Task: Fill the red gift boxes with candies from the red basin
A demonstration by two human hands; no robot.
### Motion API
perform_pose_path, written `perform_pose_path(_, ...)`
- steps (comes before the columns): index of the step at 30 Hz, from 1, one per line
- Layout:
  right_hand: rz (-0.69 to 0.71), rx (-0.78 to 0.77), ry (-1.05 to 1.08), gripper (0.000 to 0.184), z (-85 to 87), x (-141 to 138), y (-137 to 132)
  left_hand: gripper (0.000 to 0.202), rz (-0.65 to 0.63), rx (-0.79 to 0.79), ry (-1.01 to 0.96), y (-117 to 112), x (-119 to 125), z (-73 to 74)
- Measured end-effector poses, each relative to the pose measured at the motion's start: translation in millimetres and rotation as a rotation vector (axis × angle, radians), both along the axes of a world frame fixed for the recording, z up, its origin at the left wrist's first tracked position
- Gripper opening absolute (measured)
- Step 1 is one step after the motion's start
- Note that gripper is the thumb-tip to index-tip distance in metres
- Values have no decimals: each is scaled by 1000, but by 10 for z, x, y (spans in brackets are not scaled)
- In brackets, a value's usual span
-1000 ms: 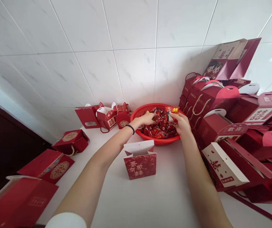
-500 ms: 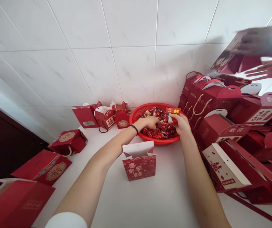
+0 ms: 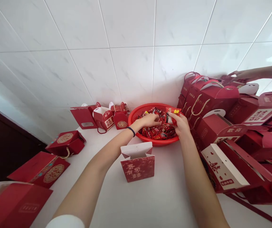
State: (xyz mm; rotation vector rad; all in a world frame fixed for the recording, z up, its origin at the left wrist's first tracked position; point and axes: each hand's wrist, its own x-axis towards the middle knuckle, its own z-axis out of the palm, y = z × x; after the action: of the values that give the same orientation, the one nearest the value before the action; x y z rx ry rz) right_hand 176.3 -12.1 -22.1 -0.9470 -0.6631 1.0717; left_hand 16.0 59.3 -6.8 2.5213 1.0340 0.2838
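A red plastic basket (image 3: 139,110) full of wrapped candies (image 3: 158,133) stands against the wall. My left hand (image 3: 151,120) reaches into it with fingers bent down among the candies; whatever is at the fingertips is hidden. Over the basket's right side, my right hand (image 3: 181,124) grips a red candy packet (image 3: 172,114) with yellow print. Between my forearms a small red gift box (image 3: 139,169) stands upright on the white table, its white-lined top flap raised and its mouth open.
Stacked red gift boxes (image 3: 221,126) and rope-handled bags crowd the right side. Several red boxes (image 3: 60,169) line the left, with small ones (image 3: 104,117) along the wall. At the upper right a co-worker's hand (image 3: 239,76) rests at the pile's back. A dark strap (image 3: 252,207) lies at lower right.
The co-worker's hands held a box above the pile; now one arm is lower, at its back. My left hand has shifted slightly toward the packet. My right hand keeps hold of it.
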Motion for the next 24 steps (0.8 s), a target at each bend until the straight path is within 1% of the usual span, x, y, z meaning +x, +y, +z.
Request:
perform_pose_path(3, 59, 3, 0, 26, 7, -21, -11, 39, 65, 25, -202, -23, -28, 45)
perform_pose_path(5, 76, 3, 6, 26, 20, -27, -21, 46, 77, 26, -310, -63, -9, 75)
perform_pose_path(7, 74, -3, 14, 25, 33, -24, -30, 49, 59, 8, -384, -114, 24, 101)
perform_pose_path(10, 66, -13, 18, 24, 39, -12, -33, 46, 7, -36, -432, -172, 49, 132)
perform_pose_path(13, 48, -14, 17, 25, 24, -1, -20, 40, -25, -86, -376, -183, 7, 150)
perform_pose_path(15, 22, -11, 19, 26, 8, 9, -5, 38, -40, -134, -282, -180, -48, 153)
perform_pose_path(17, -7, -13, 24, 28, -6, 20, 8, 33, -84, -201, -153, -192, -98, 145)
perform_pose_path(21, -21, -23, 22, 31, -22, 34, 14, 15, -202, -327, 82, -276, -110, 72)
perform_pose_path(23, -15, -25, 16, 31, -27, 35, 9, 5, -221, -340, 127, -303, -85, 19)
perform_pose_path(24, -12, -26, 13, 31, -30, 35, 8, 3, -216, -330, 132, -301, -75, -4)
